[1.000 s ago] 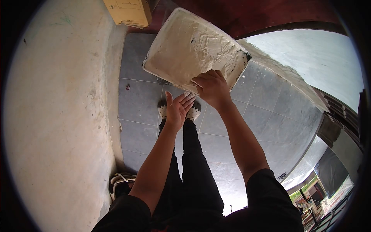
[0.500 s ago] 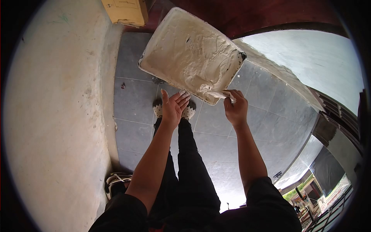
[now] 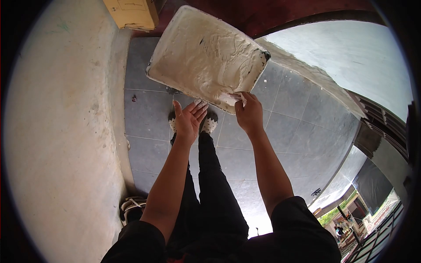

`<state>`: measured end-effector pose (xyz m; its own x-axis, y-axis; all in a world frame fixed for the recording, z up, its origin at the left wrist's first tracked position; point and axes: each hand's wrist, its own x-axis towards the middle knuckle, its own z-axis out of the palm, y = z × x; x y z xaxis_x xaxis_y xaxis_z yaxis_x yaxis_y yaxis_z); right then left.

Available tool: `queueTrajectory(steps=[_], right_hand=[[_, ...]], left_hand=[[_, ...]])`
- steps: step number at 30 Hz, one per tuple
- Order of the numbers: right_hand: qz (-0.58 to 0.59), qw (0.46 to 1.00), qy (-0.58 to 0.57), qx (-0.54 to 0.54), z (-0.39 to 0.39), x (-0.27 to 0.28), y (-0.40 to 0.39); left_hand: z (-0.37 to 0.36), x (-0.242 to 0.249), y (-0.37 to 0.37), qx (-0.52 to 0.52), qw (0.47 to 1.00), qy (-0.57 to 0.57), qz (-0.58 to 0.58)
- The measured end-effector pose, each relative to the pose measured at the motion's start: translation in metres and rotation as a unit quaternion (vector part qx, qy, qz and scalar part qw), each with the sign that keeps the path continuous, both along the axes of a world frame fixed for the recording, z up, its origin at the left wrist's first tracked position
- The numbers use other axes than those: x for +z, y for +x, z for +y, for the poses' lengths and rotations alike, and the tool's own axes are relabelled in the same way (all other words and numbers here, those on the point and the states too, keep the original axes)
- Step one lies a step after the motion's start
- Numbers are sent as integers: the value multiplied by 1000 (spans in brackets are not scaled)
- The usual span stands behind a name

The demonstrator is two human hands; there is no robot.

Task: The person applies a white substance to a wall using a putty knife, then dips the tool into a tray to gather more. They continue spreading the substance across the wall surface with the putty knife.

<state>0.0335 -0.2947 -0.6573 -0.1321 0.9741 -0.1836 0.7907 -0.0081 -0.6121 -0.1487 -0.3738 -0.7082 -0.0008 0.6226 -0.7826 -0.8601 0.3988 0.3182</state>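
Note:
A rectangular tray (image 3: 151, 75) with a whitish paste spread over its inside lies tilted at top centre. My right hand (image 3: 249, 111) is closed on a thin whitish tool (image 3: 237, 97), whose far end reaches into the paste at the tray's near corner. My left hand (image 3: 188, 119) is palm up with its fingers apart, just below the tray's near edge. White paste (image 3: 200, 103) coats its fingertips, and it holds nothing.
Grey floor tiles (image 3: 285, 131) lie beneath. A stained wall (image 3: 66, 131) runs along the left, with a cardboard box (image 3: 131, 13) at the top and a bag (image 3: 133, 207) low beside it. My shoes (image 3: 210, 124) stand below the tray.
My right hand has moved left with the tool, deeper over the tray's near corner. My left hand keeps its open pose. The whole view has shifted slightly.

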Motion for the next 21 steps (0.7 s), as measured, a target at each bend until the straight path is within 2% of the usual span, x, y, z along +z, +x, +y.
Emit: queueTrajectory(steps=[2, 4, 5, 8, 9, 10, 12, 13, 16, 17, 20, 21], right_hand=[[34, 999, -14, -32, 2, 0, 2], [28, 998, -55, 14, 4, 8, -1], [12, 998, -35, 48, -4, -8, 0], [-8, 998, -7, 60, 1, 1, -5], [7, 1000, 3, 17, 2, 2, -5], [9, 1000, 2, 17, 2, 3, -4], [54, 997, -62, 8, 2, 5, -2], [8, 998, -50, 46, -3, 1, -4], [-8, 997, -5, 82, 2, 2, -3], [8, 999, -29, 15, 4, 5, -2], [33, 998, -60, 3, 11, 6, 7], [3, 996, -77, 39, 10, 5, 7]], left_hand=[[-1, 2, 0, 1, 1000, -10, 5], [-1, 1, 1, 9, 1000, -11, 0], [-1, 1, 2, 8, 1000, -10, -1], [-1, 0, 1, 20, 1000, -2, -14], [-1, 0, 2, 17, 1000, -3, -11], [-2, 0, 1, 13, 1000, -6, -8], [-2, 0, 0, 13, 1000, -1, -8], [-2, 0, 1, 13, 1000, 5, -11], [-1, 3, 3, 9, 1000, 3, 3], [0, 3, 2, 12, 1000, 3, 4], [0, -1, 1, 11, 1000, -9, 4], [2, -3, 0, 32, 999, -12, 18]])
